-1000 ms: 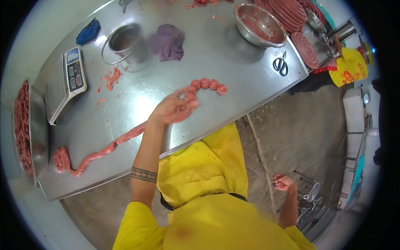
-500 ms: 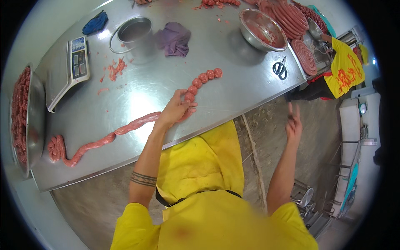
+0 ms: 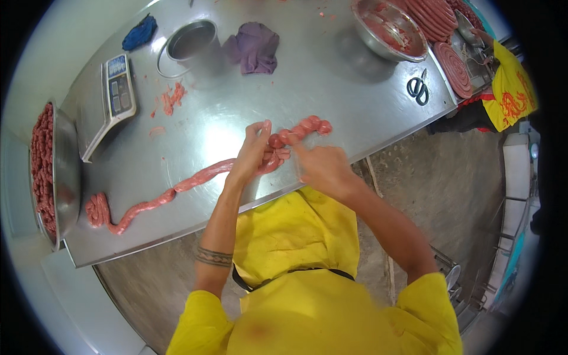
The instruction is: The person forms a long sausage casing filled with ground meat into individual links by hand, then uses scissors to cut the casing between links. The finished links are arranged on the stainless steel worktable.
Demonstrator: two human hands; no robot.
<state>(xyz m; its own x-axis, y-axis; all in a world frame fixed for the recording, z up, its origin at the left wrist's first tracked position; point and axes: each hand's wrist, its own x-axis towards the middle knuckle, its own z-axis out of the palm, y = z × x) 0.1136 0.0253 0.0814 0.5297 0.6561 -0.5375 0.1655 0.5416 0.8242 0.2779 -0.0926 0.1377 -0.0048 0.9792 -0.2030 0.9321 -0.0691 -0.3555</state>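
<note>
A long raw sausage rope (image 3: pixel 207 174) runs across the steel table from a coiled end at the left to my hands. Beyond them, its far end is formed into several round links (image 3: pixel 309 124). My left hand (image 3: pixel 255 152) is closed around the rope just below the links, with its thumb raised. Over the near links reaches my right hand (image 3: pixel 325 168), its index finger stretched out and touching one. The other right fingers are hidden beneath the hand and slightly blurred, so whether they grip anything cannot be told.
A scale (image 3: pixel 115 94) and a basin of ground meat (image 3: pixel 66 171) stand at the left. Further back are a metal pot (image 3: pixel 192 42), a purple cloth (image 3: pixel 255 50) and meat scraps (image 3: pixel 171 97). Scissors (image 3: pixel 418 89), a steel bowl (image 3: pixel 378 44), coiled sausage (image 3: pixel 452 68) and a co-worker (image 3: pixel 509 89) are at the right.
My right hand has come from the right, off the table, to the sausage links. The links have shifted into a flatter curve. My left hand keeps its hold; the view has shifted slightly.
</note>
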